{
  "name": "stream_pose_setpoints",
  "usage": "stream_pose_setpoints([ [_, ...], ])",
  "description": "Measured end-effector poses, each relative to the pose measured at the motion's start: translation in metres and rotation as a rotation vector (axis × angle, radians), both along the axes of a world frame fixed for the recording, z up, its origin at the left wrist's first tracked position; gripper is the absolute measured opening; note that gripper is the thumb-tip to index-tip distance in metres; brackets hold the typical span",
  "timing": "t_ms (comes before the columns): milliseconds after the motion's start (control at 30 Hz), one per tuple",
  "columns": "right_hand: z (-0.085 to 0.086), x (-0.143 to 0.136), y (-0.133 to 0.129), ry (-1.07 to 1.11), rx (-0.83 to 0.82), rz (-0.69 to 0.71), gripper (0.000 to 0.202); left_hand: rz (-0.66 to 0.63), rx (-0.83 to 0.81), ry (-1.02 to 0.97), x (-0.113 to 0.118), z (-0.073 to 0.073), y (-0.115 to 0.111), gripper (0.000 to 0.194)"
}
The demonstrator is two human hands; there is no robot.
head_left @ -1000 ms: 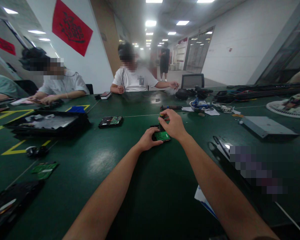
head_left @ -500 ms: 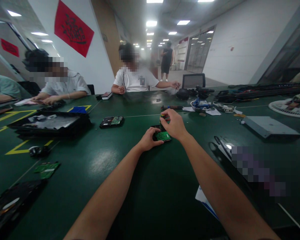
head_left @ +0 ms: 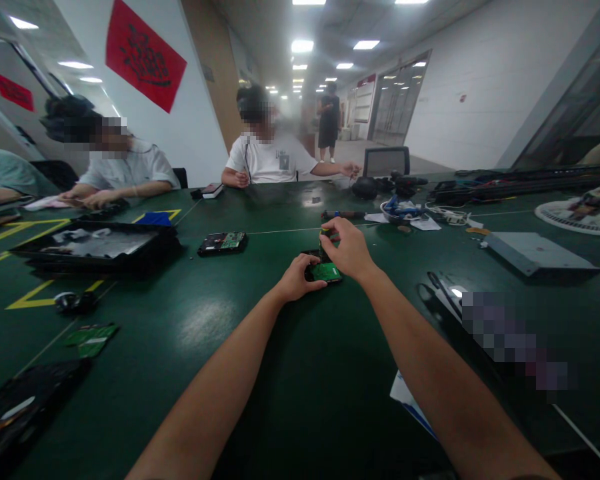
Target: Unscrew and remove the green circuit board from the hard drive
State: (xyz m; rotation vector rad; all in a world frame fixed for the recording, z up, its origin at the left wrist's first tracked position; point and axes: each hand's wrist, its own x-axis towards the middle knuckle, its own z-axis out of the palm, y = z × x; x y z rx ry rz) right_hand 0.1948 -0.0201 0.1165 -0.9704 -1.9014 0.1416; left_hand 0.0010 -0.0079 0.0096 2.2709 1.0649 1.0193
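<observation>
A hard drive [head_left: 326,272] with a green circuit board on top lies on the dark green table in front of me. My left hand [head_left: 301,279] grips its left side, thumb along the near edge and fingers over the far one. Above the board, my right hand [head_left: 349,245] is closed around a small screwdriver [head_left: 323,244] with a yellow-and-dark handle. The screwdriver stands upright with its lower end at the drive; its tip is too small to make out. A second hard drive [head_left: 223,243] with its board showing lies farther left.
To the left are a black tray [head_left: 165,241], a loose green circuit board [head_left: 93,339] and a black casing [head_left: 27,407]. A grey metal box [head_left: 543,255] and a bundle of blue cables [head_left: 401,208] lie to the right. Other people sit across the table.
The view has shifted very slightly. Both hands keep their places on the hard drive and the screwdriver.
</observation>
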Motion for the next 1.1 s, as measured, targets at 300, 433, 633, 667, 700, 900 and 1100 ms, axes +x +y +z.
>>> stream_pose_setpoints([
  [300, 0.0027, -0.0006, -0.0004, 0.037, -0.01, 0.046, 0.014, -0.001, -0.015, 0.006, -0.002, -0.0002, 0.0009, 0.062],
  [433, 0.003, -0.0008, -0.0009, 0.012, -0.02, 0.072, 0.014, 0.003, -0.005, 0.014, -0.0013, 0.0001, 0.0013, 0.062],
  [633, 0.0006, 0.0002, 0.0002, 0.015, 0.002, 0.063, 0.018, 0.004, -0.012, 0.0, -0.0003, -0.0003, 0.0016, 0.066],
  [667, 0.0003, 0.0003, 0.0003, 0.024, -0.007, 0.062, 0.018, 0.002, -0.011, -0.001, -0.0004, -0.0005, 0.0016, 0.067],
  [700, 0.0001, 0.0003, 0.0004, 0.036, -0.018, 0.062, 0.019, 0.0, -0.012, -0.002, -0.0004, -0.0007, 0.0016, 0.068],
  [900, 0.001, 0.0, -0.0004, 0.044, -0.035, 0.065, 0.016, 0.031, -0.041, -0.023, 0.0005, 0.0, -0.0003, 0.086],
  [1100, 0.0035, 0.0016, -0.0009, 0.035, -0.035, 0.064, 0.017, 0.041, -0.104, -0.055, 0.0001, 0.0007, -0.0022, 0.099],
])
